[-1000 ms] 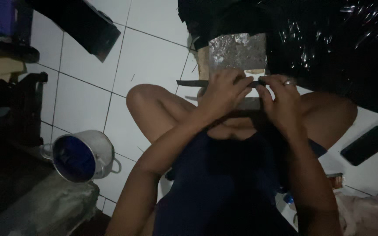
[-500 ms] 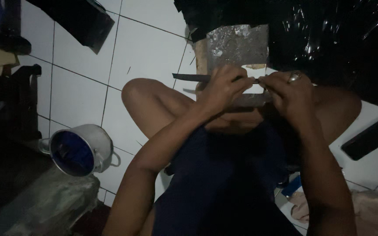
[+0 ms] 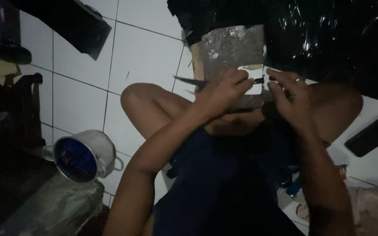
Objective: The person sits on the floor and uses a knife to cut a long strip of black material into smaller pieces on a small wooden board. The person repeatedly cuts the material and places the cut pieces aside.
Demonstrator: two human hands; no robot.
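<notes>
**Both hands on a thin dark strip over a grey slab**

The person sits cross-legged on white tiles. The left hand (image 3: 224, 89) is closed around a thin dark strip (image 3: 189, 81), whose long axis runs left to right and whose pointed end sticks out to the left. The right hand (image 3: 289, 98) pinches something small just beside it; what it is cannot be told. Both hands rest against a grey slab (image 3: 232, 46) just beyond the knees. A metal pot (image 3: 84, 153) lies on its side near left.
</notes>
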